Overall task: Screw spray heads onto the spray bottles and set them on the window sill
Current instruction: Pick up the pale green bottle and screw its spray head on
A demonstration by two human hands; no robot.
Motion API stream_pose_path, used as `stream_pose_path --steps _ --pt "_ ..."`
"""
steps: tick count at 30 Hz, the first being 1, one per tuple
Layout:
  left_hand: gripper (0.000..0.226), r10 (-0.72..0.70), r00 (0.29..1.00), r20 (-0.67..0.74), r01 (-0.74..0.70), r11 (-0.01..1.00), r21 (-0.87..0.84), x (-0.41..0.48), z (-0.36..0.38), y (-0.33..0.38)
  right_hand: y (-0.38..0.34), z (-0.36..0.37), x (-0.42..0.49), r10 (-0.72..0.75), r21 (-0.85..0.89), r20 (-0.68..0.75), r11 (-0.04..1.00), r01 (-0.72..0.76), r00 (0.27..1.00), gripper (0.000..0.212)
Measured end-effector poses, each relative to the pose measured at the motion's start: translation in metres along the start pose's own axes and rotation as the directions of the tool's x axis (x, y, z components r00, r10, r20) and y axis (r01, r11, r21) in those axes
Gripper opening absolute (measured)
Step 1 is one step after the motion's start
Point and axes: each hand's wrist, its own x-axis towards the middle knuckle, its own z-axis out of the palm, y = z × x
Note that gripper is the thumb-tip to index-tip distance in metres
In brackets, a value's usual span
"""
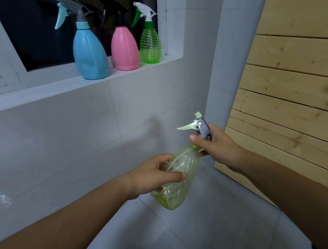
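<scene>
Three done at the window sill's (39, 95) right end: blue bottle (89, 51), pink bottle (124, 49), green bottle (150, 45). The yellow-green bottle (175, 180) is mid-air below the sill, left grip (153, 176) wrapped round it, right grip (217, 145) clutching its spray head (201, 126). Probably still tightening.

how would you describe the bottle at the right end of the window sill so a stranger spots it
On the white window sill stands a row of bottles. The green bottle is rightmost, beside the pink bottle. It alone is see-through and ribbed, the smallest, with a white spray head.
</scene>
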Motion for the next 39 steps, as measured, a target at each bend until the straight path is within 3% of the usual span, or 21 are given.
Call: stream_pose_path --steps 3,6,16,25,32,39 --pt "0.044 0.013 1.0 -0.017 -0.013 1.0 0.025 0.0 -0.002 0.002 -0.004 -0.003 0.0 0.005 0.163 0.069 0.987 -0.016 0.998 0.024" --pt "0.043 0.031 0.999 -0.015 -0.031 1.0 0.003 -0.001 -0.006 0.003 -0.008 -0.009 0.001 0.012 0.212 0.139 0.976 -0.041 0.99 0.023" --pt "0.04 -0.019 1.0 -0.001 0.019 0.999 -0.051 -0.002 -0.003 0.003 -0.007 -0.018 0.002 -0.021 0.201 0.239 0.979 -0.029 0.971 0.02" --pt "0.053 0.008 1.0 -0.017 -0.008 1.0 -0.027 0.001 -0.002 0.002 -0.005 -0.021 0.002 -0.019 0.227 0.261 0.973 -0.042 0.965 0.018" --pt "0.045 0.008 1.0 -0.016 -0.009 1.0 -0.019 0.0 -0.006 0.004 -0.006 -0.015 0.001 -0.026 0.048 0.194 0.999 0.017 0.981 0.015" --pt "0.044 0.012 0.999 -0.033 -0.012 1.0 -0.022 -0.003 -0.006 0.004 -0.007 -0.018 0.001 -0.019 0.324 0.337 0.941 -0.097 0.941 0.024"
